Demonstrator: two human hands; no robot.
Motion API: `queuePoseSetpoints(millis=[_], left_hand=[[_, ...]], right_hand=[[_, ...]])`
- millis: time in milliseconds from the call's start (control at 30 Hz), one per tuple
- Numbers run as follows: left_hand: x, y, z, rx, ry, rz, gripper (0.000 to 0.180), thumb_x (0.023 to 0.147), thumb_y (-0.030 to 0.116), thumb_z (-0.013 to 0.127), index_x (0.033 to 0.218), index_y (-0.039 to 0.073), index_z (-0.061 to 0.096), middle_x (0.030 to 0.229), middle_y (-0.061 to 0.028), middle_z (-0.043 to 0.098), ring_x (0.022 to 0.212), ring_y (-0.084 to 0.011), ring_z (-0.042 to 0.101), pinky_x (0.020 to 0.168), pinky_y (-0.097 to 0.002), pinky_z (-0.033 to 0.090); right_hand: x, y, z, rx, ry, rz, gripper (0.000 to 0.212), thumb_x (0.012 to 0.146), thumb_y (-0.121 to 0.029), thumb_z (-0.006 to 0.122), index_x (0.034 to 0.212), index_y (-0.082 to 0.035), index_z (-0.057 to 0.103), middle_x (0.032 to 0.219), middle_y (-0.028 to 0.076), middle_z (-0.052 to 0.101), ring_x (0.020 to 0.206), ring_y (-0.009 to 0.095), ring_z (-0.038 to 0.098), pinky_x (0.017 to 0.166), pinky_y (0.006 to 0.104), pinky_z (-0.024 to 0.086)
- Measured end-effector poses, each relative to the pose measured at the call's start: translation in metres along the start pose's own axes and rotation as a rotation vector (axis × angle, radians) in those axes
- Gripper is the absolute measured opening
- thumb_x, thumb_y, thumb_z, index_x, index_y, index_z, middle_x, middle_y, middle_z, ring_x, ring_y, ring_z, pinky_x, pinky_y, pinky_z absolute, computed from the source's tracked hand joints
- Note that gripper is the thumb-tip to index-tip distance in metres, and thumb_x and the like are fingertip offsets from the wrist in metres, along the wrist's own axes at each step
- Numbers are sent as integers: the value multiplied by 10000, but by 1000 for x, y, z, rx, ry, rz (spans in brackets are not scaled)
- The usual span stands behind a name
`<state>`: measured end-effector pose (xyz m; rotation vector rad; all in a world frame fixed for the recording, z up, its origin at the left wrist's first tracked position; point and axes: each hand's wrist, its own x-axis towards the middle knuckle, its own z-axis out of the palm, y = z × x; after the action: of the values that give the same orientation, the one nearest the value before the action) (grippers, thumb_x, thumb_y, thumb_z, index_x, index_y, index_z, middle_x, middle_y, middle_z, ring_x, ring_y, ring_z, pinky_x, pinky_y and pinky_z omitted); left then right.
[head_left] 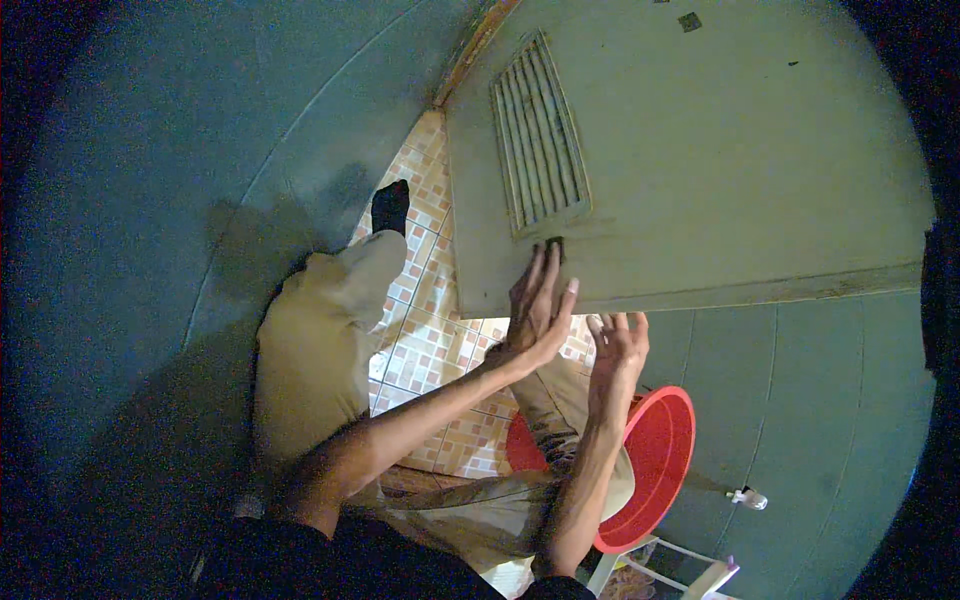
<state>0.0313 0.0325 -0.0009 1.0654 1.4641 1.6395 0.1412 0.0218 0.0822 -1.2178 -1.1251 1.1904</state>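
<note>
The teal wall (150, 250) was the largest thing around us, curving along our left side. Next came the door (720, 170), a pale green-grey panel directly ahead, reaching far off to the right, with its long near edge just beyond our hands. We judged it a rigid, fairly heavy slab, unlikely to bend or break. Its smooth painted face would probably let fingers slide, so we thought the near edge the better hold, thumb on one face and fingers on the other.

Below us lay the patterned tile floor (430, 330), and by our right leg stood the red tub (660, 460), which looked like thin, light plastic. The louvred vent (545, 130) sat low in the door; its slats looked the most fragile part, and we would not have pulled on them.

Our left hand (540, 315) was spread open, its fingers reaching over the door's face just beside the vent, grasping nothing we could see. Our right hand (617, 355) was at the near edge, fingers loosely bent; we could not tell whether they touched it. Smallest was a dark spot (556, 244) by the left fingertips, perhaps a hole or a stain.
</note>
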Motion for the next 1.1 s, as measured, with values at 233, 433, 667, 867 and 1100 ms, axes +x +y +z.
queuePoseSetpoints(millis=[233, 433, 667, 867, 1100], left_hand=[[-5, 11, -10, 47, -44, 269, 676, 1017, 243, 531, 1592, 0, 272, 1650, -269, 223, 1490, -427, 299, 1195, -503, 258], [-4, -3, -7, 35, -33, 104, 644, 1051, 304, 473, 1582, -9, 285, 1632, -303, 231, 1478, -457, 307, 1192, -521, 271], [-9, 31, -14, 1, -153, 343, 689, 1027, 298, 498, 1601, 6, 255, 1671, -253, 164, 1502, -439, 268, 1207, -515, 250], [-6, -2, -6, -16, -68, 225, 667, 1039, 287, 479, 1585, -27, 258, 1640, -302, 206, 1490, -466, 275, 1216, -506, 249], [-4, -5, 0, -62, -57, -44, 665, 1061, 306, 446, 1582, -47, 228, 1630, -327, 198, 1508, -468, 231, 1242, -493, 219]], right_hand=[[1, -24, 6, -337, -201, 38, 627, 865, -18, 462, 1484, 0, 360, 1465, 192, 468, 1375, 293, 464, 1120, 422, 423], [4, -10, -4, -159, -109, 44, 502, 857, -41, 476, 1359, -22, 469, 1356, 150, 532, 1297, 253, 510, 1089, 426, 441], [5, -14, -11, -115, -164, 57, 588, 852, -33, 476, 1432, 0, 385, 1407, 195, 489, 1370, 287, 458, 1093, 416, 430], [-3, -12, 6, -262, 9, 56, 676, 806, 1, 467, 1466, 21, 323, 1484, 214, 382, 1488, 333, 309, 1125, 431, 386], [2, -8, 0, -236, 29, -6, 435, 791, 40, 466, 1217, -51, 458, 1369, 158, 480, 1354, 269, 430, 1092, 422, 404]])
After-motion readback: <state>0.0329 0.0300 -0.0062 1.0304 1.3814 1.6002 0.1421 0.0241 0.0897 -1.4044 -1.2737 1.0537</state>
